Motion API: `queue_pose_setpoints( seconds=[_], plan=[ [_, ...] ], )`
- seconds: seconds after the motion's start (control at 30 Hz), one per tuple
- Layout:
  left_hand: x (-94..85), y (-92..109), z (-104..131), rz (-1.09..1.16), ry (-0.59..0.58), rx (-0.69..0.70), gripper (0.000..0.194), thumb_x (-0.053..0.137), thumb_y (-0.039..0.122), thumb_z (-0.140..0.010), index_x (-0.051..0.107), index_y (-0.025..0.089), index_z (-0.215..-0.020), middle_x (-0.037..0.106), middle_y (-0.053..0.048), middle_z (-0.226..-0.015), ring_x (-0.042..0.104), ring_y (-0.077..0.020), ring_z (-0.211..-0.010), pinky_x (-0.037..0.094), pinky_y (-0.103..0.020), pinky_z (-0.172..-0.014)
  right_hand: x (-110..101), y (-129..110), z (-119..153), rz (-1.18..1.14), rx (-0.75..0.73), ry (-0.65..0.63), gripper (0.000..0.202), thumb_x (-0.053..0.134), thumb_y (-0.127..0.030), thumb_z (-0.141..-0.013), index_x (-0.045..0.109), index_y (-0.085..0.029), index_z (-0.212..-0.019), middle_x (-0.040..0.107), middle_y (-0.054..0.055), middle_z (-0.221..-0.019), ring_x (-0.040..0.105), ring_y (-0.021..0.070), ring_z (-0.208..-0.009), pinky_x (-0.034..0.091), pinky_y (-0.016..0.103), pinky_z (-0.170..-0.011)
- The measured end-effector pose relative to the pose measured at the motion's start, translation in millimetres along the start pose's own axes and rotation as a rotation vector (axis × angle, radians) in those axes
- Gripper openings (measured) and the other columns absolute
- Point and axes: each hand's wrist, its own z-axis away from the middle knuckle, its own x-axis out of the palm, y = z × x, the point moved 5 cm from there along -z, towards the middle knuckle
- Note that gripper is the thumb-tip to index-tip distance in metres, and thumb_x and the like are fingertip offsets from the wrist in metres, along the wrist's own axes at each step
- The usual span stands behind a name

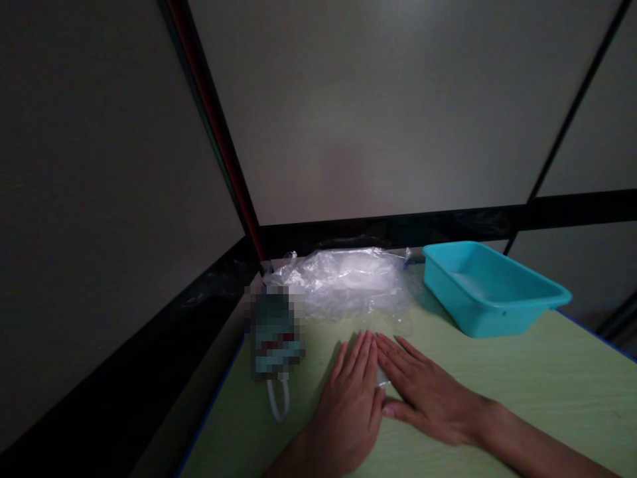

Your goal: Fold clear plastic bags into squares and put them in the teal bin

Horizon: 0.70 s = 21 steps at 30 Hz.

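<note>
My left hand (351, 401) lies flat, palm down, with its fingers stretched forward. From the right, my right hand (423, 388) also rests flat, and the fingertips of both hands meet. A small piece of clear plastic (382, 377) shows in the gap between them; most of it is hidden under the hands, so its kind cannot be made out. Just beyond the fingertips lies a crumpled heap of clear plastic bags (348, 282).
The light green table (547, 411) has a blue edge. A turquoise plastic basin (502, 305) stands at the back right. On the left lies a blurred-out dark green item with a white loop (279, 401). Pale wall panels (378, 119) rise behind the table.
</note>
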Motion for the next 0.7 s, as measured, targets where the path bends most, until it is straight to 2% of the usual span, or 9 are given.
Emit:
queue_pose_setpoints(
  seconds=[0.17, 0.47, 0.7],
  plan=[
    [-2.0, 3.7, -1.3, 0.045, -0.029, 0.080, 0.060, 0.039, 0.019, -0.083, 0.016, 0.012, -0.138, 0.009, -0.007, -0.145, 0.006, -0.0199, -0.133, 0.013, -0.041, -0.109, 0.3, 0.6, 1.7, 0.037, 0.014, 0.014, 0.067, 0.032, -0.050, -0.088, 0.013, -0.012, -0.140, 0.022, 0.013, -0.143, 0.013, 0.0225, -0.132, 0.016, 0.045, -0.107],
    [-0.9, 3.1, 0.4, 0.048, -0.074, 0.087, 0.060, 0.039, 0.031, -0.086, 0.016, 0.010, -0.138, 0.012, -0.012, -0.144, 0.007, -0.0233, -0.132, 0.014, -0.042, -0.108, 3.6, 4.4, 3.4, 0.049, 0.031, 0.069, 0.075, 0.036, -0.054, -0.085, 0.008, -0.013, -0.140, 0.013, 0.014, -0.144, 0.009, 0.0249, -0.132, 0.016, 0.046, -0.107],
    [3.8, 1.1, 1.5, 0.075, -0.046, 0.065, 0.061, 0.036, 0.036, -0.088, 0.013, 0.011, -0.138, 0.005, -0.010, -0.145, 0.002, -0.0238, -0.132, 0.009, -0.041, -0.109, 1.5, 2.4, 3.1, 0.051, 0.036, 0.022, 0.076, 0.037, -0.055, -0.084, 0.010, -0.010, -0.139, 0.014, 0.015, -0.143, 0.009, 0.0270, -0.131, 0.019, 0.048, -0.106]
  ],
)
